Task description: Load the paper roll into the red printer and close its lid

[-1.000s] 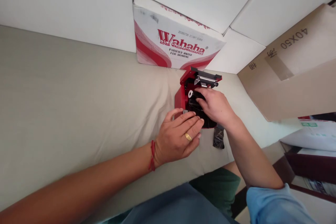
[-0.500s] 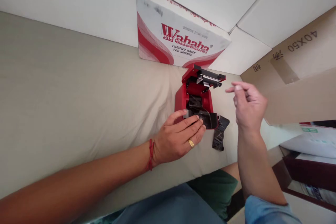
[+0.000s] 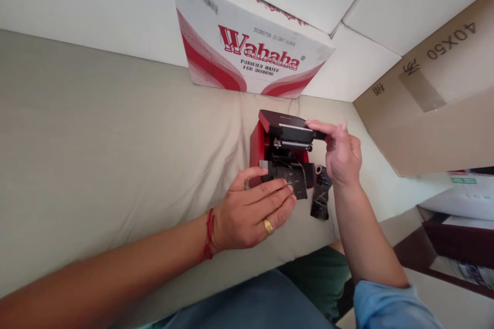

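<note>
A small red-and-black label printer (image 3: 256,150) sits on the cloth-covered surface, its hinged lid (image 3: 288,121) partly lowered. Under the lid a roller and metal bar show. A black strip (image 3: 298,183) with faint marks comes out over the front edge. My left hand (image 3: 257,208), open, lays its fingers flat on this strip, with the thumb at the printer's near left corner. Stretched fingers of my right hand (image 3: 343,157) touch the right end of the lid; the hand is open. Beside the printer lies a crumpled black strip (image 3: 320,200), partly behind my right wrist.
A white and red Wahaha water carton (image 3: 250,46) stands behind the printer against white panels. To the right is a large brown cardboard box (image 3: 432,97). Dark shelving (image 3: 459,247) holds packages at the lower right.
My right hand has moved left onto the lid, and the lid has tilted down toward me. More of the black strip now shows over the front edge. My left hand stays on it.
</note>
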Motion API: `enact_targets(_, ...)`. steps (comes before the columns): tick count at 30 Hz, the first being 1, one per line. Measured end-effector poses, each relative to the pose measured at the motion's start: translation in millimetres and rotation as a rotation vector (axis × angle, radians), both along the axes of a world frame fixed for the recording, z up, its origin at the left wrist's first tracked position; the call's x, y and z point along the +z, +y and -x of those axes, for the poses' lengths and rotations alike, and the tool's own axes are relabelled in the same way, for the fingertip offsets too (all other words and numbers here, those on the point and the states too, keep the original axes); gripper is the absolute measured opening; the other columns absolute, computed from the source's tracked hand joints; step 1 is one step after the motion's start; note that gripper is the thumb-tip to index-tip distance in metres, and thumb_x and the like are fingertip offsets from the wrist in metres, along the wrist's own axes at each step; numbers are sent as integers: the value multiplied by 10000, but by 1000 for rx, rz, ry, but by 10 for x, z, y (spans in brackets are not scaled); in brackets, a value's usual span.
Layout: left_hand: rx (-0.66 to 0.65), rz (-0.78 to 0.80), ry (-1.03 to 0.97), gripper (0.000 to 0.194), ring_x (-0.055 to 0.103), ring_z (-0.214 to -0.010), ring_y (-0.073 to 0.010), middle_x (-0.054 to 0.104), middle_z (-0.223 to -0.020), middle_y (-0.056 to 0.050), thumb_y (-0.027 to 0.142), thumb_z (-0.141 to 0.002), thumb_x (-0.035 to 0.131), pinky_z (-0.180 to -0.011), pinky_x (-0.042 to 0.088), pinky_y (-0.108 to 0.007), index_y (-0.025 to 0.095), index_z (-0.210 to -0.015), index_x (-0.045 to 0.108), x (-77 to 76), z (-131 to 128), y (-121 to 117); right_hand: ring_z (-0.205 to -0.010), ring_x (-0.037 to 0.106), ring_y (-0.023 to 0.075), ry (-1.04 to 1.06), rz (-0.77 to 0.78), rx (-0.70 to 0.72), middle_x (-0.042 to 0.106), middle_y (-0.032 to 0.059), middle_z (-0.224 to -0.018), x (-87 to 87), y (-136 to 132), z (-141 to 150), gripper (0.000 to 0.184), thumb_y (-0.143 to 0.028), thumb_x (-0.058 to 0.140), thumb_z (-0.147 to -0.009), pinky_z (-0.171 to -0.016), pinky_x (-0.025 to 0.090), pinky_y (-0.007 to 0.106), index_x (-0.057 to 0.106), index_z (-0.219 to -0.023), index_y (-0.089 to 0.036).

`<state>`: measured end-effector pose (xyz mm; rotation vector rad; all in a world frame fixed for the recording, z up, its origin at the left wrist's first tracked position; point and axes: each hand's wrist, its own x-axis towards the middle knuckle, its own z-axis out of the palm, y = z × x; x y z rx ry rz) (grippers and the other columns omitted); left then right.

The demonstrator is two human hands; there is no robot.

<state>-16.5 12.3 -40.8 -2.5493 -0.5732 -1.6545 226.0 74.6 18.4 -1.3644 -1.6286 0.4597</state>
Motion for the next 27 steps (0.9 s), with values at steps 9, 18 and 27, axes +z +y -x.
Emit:
enact_targets(9,-42,65,16,170,858,-1085,-172,904,-1092,-43,98,-1043,648,-1265,487,-451,179,-1123,774,19,9,27,-1418,753,254,-369,57,89,856,10,-1371,-9,-596,-15,472,-407,419,-1191,-1328,495,580,888,-1218,-361)
enact_targets(18,-85,546,-334,460,745,-1293,-250,784,-1337,-94,152,-1000,669,-1142,602,-455,283,-1439,630,94,83,143,-1265,833,263,-258,-7,18,905,30,-1209,1,-517,81,442,-387,477,-1176,-1245,573,547,900,-1065,-319)
enact_targets(27,-401,1111,-388,962,291,-1782,-298,235,-1929,-24,483,-1027,708,-1396,436,-506,441,-1814,157,-516,168,671,-1343,793,290,-263,-115,215,870,53,-1340,-167,-1103,171,397,-344,479,-1163,-1285,538,615,841,-1327,-347)
